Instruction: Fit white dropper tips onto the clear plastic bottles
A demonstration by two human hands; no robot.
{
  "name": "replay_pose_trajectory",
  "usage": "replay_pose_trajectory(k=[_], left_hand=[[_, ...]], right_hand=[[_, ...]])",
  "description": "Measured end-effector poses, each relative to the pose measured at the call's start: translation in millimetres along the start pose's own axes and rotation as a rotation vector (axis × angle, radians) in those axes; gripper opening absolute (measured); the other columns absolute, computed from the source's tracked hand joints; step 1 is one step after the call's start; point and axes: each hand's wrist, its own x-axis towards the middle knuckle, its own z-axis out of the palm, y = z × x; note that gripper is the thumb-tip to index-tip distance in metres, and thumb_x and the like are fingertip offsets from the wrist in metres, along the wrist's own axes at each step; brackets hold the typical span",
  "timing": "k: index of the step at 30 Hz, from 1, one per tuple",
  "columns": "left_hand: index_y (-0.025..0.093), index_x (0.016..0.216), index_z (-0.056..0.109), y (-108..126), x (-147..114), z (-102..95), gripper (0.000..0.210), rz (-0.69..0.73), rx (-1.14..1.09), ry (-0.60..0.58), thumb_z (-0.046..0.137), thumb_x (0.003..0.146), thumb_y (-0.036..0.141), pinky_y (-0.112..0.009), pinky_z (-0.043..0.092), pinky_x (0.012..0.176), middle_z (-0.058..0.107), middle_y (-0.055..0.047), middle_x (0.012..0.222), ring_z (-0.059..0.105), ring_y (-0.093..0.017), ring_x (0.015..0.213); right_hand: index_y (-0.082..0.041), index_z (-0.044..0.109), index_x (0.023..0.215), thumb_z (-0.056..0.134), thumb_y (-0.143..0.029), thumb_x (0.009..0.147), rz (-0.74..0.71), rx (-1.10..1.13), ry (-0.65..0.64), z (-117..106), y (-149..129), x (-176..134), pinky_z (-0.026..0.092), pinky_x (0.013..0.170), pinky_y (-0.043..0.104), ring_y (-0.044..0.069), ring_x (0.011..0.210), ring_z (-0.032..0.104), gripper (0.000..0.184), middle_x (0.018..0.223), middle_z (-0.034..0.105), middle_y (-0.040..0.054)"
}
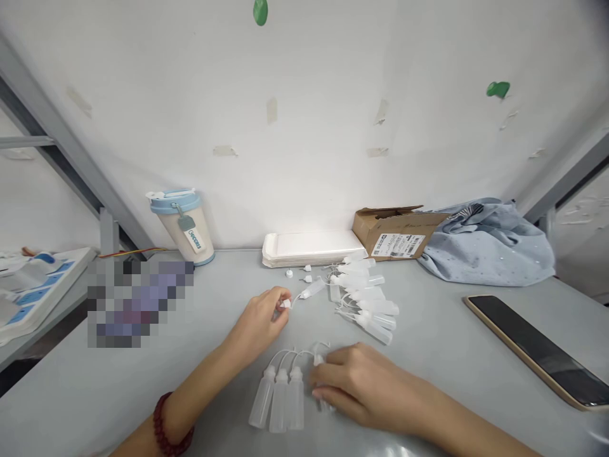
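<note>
My left hand (261, 322) is closed in a pinch at a small white cap (285, 304), its fingertips partly hiding it. Just beyond it lies a translucent dropper bottle (313, 289) with a thin curved strap; whether the cap belongs to that strap I cannot tell. Nearer to me, my right hand (356, 384) has its fingers curled around another small dropper bottle (318, 360), mostly covered by them. Left of that hand, three capped bottles (281, 400) lie side by side, straps pointing away from me. A loose pile of similar bottles (368, 295) is further back on the right.
Loose white tips (307, 279) and a round cap (289, 273) lie before a white stack (314, 247). Behind are a cardboard box (394, 235), blue cloth (490, 247) and a tumbler (185, 228). A phone (533, 349) lies right, power strips (38, 292) and a blurred item (143, 304) left.
</note>
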Motion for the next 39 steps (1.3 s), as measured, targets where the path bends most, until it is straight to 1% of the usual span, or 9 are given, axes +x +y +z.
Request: replay_pose_trajectory(k=[6,11,15,18,24,27,32,36,39], left_hand=[[0.019,0.089,0.058,12.4,-2.4,-15.0,0.019,-0.216,-0.423,0.053,0.053,0.079,0.034,-0.03,0.049,0.071,0.068,-0.004,0.09,0.062,-0.019,0.08],[0.017,0.086,0.065,22.6,-8.6,-17.7,0.019,-0.184,-0.677,-0.154,0.056,0.08,0.033,-0.027,0.049,0.065,0.068,-0.003,0.079,0.059,-0.014,0.065],[0.017,0.085,0.069,26.5,-11.6,-13.8,0.017,-0.137,-0.836,-0.248,0.058,0.08,0.029,-0.026,0.049,0.067,0.063,-0.001,0.077,0.058,-0.013,0.067],[0.016,0.081,0.069,28.8,-12.4,-11.0,0.014,-0.102,-0.923,-0.251,0.06,0.078,0.026,-0.026,0.049,0.065,0.06,-0.002,0.085,0.055,-0.011,0.065],[0.016,0.085,0.065,29.7,-14.3,-8.4,0.011,-0.119,-0.939,-0.254,0.063,0.077,0.023,-0.025,0.047,0.067,0.06,-0.001,0.081,0.054,-0.013,0.072],[0.015,0.085,0.064,28.9,-14.5,-7.5,0.012,-0.122,-0.964,-0.281,0.064,0.076,0.023,-0.027,0.046,0.071,0.06,-0.001,0.076,0.055,-0.014,0.075],[0.016,0.078,0.065,30.8,-14.4,-7.5,0.01,-0.134,-0.986,-0.2,0.066,0.073,0.024,-0.027,0.047,0.072,0.061,0.0,0.077,0.057,-0.015,0.076],[0.016,0.079,0.066,32.5,-14.7,-7.8,0.013,-0.132,-0.999,-0.19,0.068,0.071,0.027,-0.03,0.048,0.072,0.062,-0.001,0.077,0.057,-0.016,0.077],[0.016,0.08,0.066,32.5,-15.0,-9.1,0.017,-0.147,-1.0,-0.187,0.07,0.069,0.029,-0.031,0.048,0.074,0.062,-0.002,0.077,0.058,-0.018,0.078]], right_hand=[[-0.016,0.059,0.09,0.038,-0.02,0.092,0.016,-0.234,0.251,1.4,7.1,2.3,0.025,0.049,0.025,0.014,0.058,0.046,0.021,0.068,0.054,0.0033],[-0.016,0.058,0.09,0.039,-0.016,0.09,-0.021,-0.248,0.377,5.3,11.5,2.7,0.029,0.052,0.023,0.013,0.06,0.044,0.019,0.074,0.053,0.0045],[-0.016,0.058,0.086,0.039,-0.012,0.087,-0.03,-0.206,0.377,6.5,12.0,2.6,0.031,0.053,0.022,0.013,0.059,0.041,0.019,0.073,0.05,0.0041],[-0.016,0.057,0.09,0.038,-0.008,0.084,-0.031,-0.162,0.337,7.1,12.3,2.3,0.033,0.054,0.022,0.013,0.06,0.041,0.021,0.074,0.049,0.0039],[-0.017,0.054,0.095,0.038,-0.007,0.08,-0.032,-0.096,0.262,7.0,13.2,2.2,0.036,0.056,0.024,0.015,0.065,0.044,0.025,0.078,0.048,0.0048],[-0.017,0.052,0.098,0.035,-0.006,0.08,-0.022,0.038,0.267,2.7,10.9,2.3,0.039,0.06,0.025,0.015,0.067,0.045,0.027,0.081,0.048,0.0049],[-0.021,0.049,0.093,0.029,-0.016,0.092,0.073,0.46,0.282,-8.0,2.7,0.2,0.04,0.071,0.027,0.014,0.076,0.047,0.021,0.085,0.05,0.0026],[-0.021,0.05,0.088,0.031,-0.033,0.096,0.222,0.88,0.262,-10.2,0.8,0.2,0.039,0.063,0.024,0.013,0.07,0.044,0.024,0.081,0.05,0.0009],[-0.02,0.047,0.086,0.038,-0.041,0.093,0.236,1.154,0.252,-7.1,2.5,2.5,0.036,0.055,0.022,0.011,0.064,0.04,0.024,0.077,0.048,0.0003]])
